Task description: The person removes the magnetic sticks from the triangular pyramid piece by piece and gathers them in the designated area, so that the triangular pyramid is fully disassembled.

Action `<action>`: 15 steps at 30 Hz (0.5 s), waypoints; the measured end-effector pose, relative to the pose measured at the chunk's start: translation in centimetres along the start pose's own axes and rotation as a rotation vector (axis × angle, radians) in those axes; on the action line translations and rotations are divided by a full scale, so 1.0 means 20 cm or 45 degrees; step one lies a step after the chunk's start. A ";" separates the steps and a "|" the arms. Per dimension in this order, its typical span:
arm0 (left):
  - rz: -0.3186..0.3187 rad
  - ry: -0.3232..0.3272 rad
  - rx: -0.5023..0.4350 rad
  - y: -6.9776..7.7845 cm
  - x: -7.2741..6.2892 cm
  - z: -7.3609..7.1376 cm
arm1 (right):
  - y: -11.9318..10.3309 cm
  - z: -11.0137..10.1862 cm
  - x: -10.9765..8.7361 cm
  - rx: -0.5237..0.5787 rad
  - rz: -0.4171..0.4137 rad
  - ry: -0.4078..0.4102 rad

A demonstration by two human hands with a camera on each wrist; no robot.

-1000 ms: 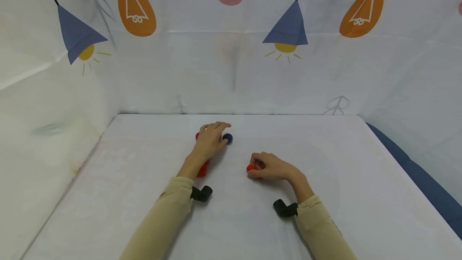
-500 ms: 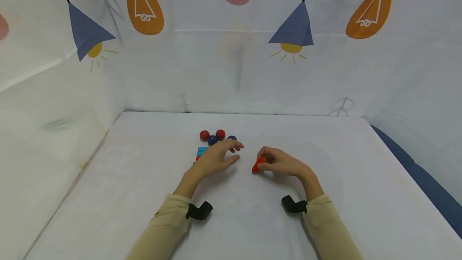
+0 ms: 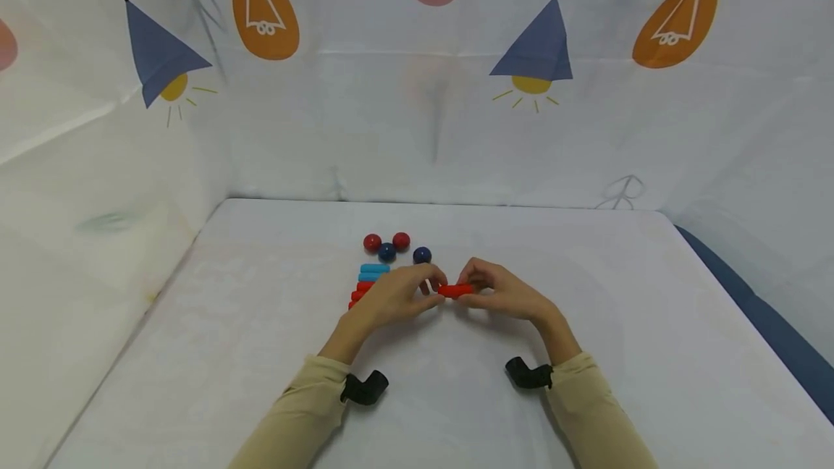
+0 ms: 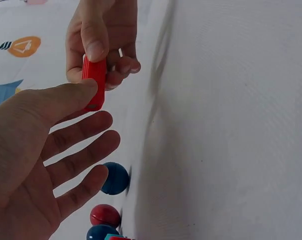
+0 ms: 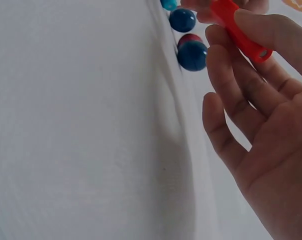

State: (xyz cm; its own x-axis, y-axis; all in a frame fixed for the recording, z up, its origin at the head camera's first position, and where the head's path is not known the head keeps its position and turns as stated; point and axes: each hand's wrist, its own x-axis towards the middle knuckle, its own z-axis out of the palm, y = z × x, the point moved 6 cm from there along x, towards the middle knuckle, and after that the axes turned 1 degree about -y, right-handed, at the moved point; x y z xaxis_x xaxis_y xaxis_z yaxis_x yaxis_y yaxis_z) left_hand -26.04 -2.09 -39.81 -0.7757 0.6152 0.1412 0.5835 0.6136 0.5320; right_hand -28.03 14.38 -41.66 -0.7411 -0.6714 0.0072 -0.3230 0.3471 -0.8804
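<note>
A short red magnetic stick, with a grey dot on its end in the right wrist view, is held level between both hands. My left hand pinches its left end between thumb and fingers. At the other end my right hand grips it, thumb on the near side. In the left wrist view the left thumb lies on the red stick while the other left fingers spread below. Just behind the left fingertips rests a dark blue ball.
Farther back are two red balls and another dark blue ball. Light blue sticks and several red sticks lie in a row, partly hidden by the left hand. A white cloth wall stands behind the white table.
My left hand has come away from the balls, down and right, and taken the stick's free end. My right hand has raised the stick and turned it level.
</note>
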 end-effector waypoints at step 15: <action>0.025 0.030 0.031 0.02 0.00 0.00 | -0.14 0.04 -0.01 0.001 -0.016 -0.035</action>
State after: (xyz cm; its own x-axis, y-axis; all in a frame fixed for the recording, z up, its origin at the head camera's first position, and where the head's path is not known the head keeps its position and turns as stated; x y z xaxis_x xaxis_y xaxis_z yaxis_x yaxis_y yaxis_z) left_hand -25.84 -1.81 -39.50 -0.7692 0.6156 0.1714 0.6043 0.6136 0.5083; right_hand -26.56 13.09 -39.54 -0.7208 -0.6931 0.0051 -0.3316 0.3384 -0.8806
